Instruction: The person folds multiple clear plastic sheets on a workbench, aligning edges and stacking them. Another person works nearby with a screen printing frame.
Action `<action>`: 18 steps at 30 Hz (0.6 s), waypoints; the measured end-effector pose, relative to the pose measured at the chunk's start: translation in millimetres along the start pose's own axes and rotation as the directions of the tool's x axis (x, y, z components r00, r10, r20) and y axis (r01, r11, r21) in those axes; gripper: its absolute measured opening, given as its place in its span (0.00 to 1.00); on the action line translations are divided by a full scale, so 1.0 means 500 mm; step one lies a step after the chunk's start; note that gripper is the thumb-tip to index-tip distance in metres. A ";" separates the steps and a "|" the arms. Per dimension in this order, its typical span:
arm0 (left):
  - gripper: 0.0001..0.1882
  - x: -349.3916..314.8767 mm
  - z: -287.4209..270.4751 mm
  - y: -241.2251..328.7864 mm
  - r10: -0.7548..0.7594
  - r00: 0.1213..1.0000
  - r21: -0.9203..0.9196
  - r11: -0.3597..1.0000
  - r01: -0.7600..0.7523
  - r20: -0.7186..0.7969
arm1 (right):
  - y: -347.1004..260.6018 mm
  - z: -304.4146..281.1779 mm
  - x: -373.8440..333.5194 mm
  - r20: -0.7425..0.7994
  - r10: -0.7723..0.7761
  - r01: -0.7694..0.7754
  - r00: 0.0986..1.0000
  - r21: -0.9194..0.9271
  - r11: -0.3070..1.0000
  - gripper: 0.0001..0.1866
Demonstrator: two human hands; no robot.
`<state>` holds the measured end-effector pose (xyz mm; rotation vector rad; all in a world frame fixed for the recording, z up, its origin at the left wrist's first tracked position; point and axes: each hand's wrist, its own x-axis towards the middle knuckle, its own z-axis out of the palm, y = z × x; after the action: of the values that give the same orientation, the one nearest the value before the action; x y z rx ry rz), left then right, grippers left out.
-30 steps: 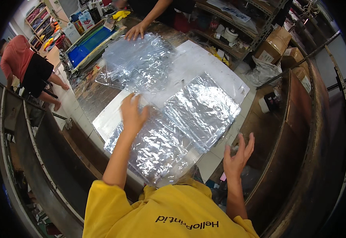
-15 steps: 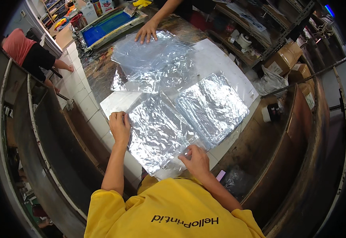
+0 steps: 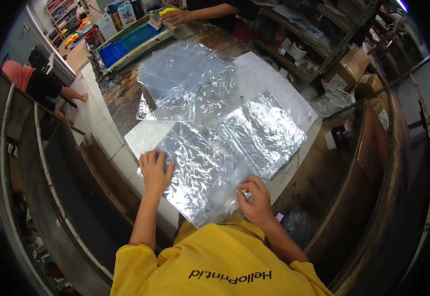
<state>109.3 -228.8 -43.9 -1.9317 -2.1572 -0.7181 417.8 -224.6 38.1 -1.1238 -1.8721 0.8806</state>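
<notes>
Fingertips of the right hand (image 3: 257,200) pinch the near edge of a crinkled silver film sheet (image 3: 225,153), at about five o'clock on the sheet. The left hand (image 3: 154,170) lies flat and open at its eight o'clock edge, pressing rather than gripping. The sheet lies spread on a white board (image 3: 148,135) on the worktable (image 3: 121,96). It looks very light, limp and slick, likely to crease or tear if tugged hard, so an edge or corner seems the best hold. At twelve o'clock, a clear plastic sheet (image 3: 180,74) overlaps its far part and may drag along. Farther off at twelve, another person's hand (image 3: 175,17) rests by a blue printing frame (image 3: 126,44). Cardboard boxes (image 3: 355,64) stand at two o'clock.
</notes>
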 end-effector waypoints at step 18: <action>0.03 -0.027 0.001 0.000 -0.211 0.977 -0.428 0.885 0.183 -0.019 | 0.031 -0.054 -0.024 0.268 0.504 -0.563 0.821 0.231 0.794 0.12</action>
<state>111.2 -240.8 -49.9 -1.8429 -2.3274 -1.3718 450.9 -225.3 34.3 -1.4405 -1.4953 1.5932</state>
